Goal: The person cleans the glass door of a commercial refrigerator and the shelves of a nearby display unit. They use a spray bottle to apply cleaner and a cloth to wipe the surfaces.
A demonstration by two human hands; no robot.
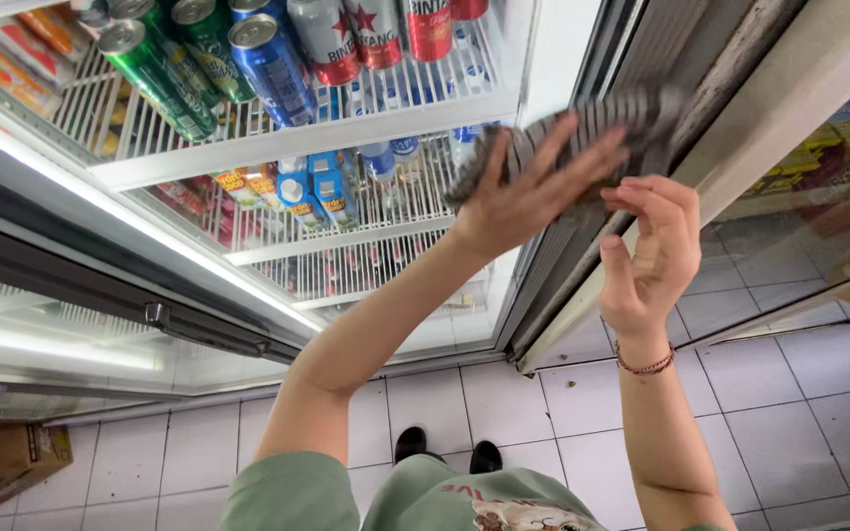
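1. The left hand point(533, 192) reaches up from a bare forearm that runs diagonally from lower left, its fingers spread wide and pressed flat against a striped grey cloth point(582, 138). The palm faces away from the camera and covers the cloth's middle, so the fingers are open, not curled round it.
2. The right hand point(646, 251) is raised just beside it, wrist bent, the fingers half curled and loosely parted. The upper fingertips come close to the cloth's lower edge; whether they touch it or pinch it I cannot tell.
3. One cloth is in view. It lies against the inner edge of the open fridge door point(641, 69), at the door frame, with its long axis running from lower left to upper right (the right end is blurred).
4. One braided red bracelet point(644, 366) sits on the right wrist.
5. On the top wire shelf point(307, 133) drink cans lie in a row: about three green cans point(154, 74), two blue cans point(273, 64) and three red-and-silver cans point(376, 34), their tops pointing toward the camera's left.
6. The shelf below holds three blue-and-white cartons point(312, 192) that can be told apart, with more packs beside them too small to count.
7. Two black shoes point(448, 452) stand on the white tiled floor point(799, 393), and one cardboard box point(7, 462) sits at the lower left.
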